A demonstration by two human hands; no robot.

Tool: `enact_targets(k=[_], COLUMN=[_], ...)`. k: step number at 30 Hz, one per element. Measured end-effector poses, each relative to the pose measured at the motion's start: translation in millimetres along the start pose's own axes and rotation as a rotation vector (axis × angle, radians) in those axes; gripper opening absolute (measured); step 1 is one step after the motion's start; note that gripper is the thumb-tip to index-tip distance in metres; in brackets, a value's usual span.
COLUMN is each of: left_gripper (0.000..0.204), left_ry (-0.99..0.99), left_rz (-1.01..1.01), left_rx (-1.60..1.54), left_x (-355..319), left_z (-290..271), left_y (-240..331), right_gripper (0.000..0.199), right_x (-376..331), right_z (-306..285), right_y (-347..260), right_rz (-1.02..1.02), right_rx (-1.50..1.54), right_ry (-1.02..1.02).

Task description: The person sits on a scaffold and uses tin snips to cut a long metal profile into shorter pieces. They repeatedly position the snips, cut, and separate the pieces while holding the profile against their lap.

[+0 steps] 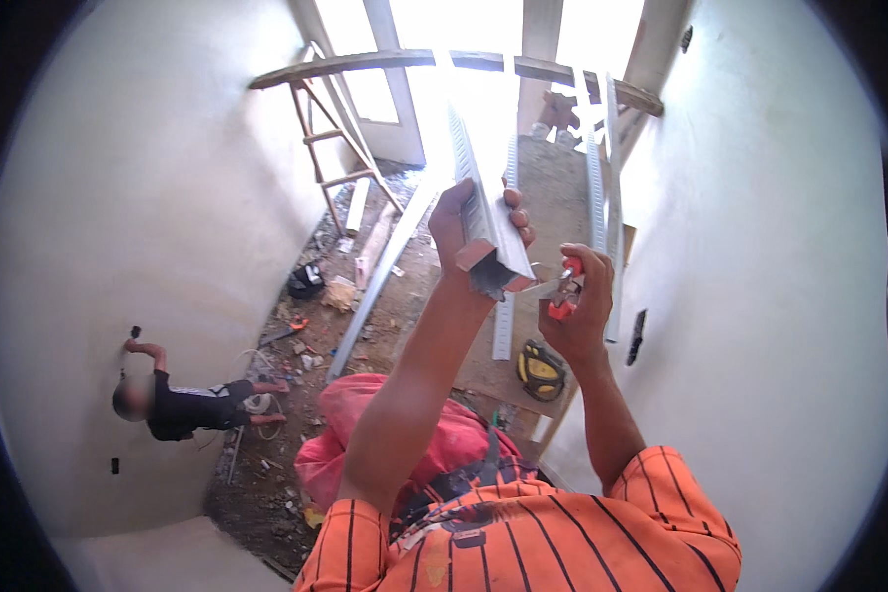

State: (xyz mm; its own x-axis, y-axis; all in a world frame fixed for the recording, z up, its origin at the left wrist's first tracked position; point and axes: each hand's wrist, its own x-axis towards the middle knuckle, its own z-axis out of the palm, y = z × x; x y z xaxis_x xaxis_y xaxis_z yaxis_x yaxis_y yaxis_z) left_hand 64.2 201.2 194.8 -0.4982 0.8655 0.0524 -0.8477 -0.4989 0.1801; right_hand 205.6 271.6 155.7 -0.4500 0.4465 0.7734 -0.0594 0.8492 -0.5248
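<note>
An orange striped shirt [543, 538] is seen at 6 o'clock. Just above frame centre, a metal stud channel [483, 212] is held by the left hand [464, 232], grip clenched around its lower end. At 3 o'clock of it, red-handled snips [564, 291] are grasped in the right hand [582, 306], blade tips beside the channel end. A yellow tape measure [541, 370] lies on the floor [266, 474] below. Another person [183, 405] is noted at 9 o'clock.

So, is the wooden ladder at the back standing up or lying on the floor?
Standing, tilted. The wooden ladder rises from the rubble-strewn floor, and its top leans against the wall by the bright opening.
</note>
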Motion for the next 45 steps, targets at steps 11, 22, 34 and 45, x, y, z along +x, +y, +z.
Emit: enact_targets(k=[11, 22, 34, 45], left_gripper=[0.046, 0.046, 0.041, 0.024], left_ry=[-0.376, -0.348, -0.272, 0.145], left_rz=[-0.106, -0.097, -0.084, -0.011], left_rx=[-0.238, -0.213, -0.192, 0.249], left_x=[-16, -16, -15, -34], left_z=[-9, -7, 0, -11], left_y=[36, 37, 29, 30], right_gripper=[0.04, 0.044, 0.031, 0.028], right_x=[41, 52, 36, 23], right_z=[28, 16, 20, 24], right_y=[-18, -20, -9, -13], right_rz=[-0.332, -0.348, -0.09, 0.203], right_rx=[0.007, -0.075, 0.254, 0.348], right_ry=[-0.042, -0.087, -0.09, -0.22])
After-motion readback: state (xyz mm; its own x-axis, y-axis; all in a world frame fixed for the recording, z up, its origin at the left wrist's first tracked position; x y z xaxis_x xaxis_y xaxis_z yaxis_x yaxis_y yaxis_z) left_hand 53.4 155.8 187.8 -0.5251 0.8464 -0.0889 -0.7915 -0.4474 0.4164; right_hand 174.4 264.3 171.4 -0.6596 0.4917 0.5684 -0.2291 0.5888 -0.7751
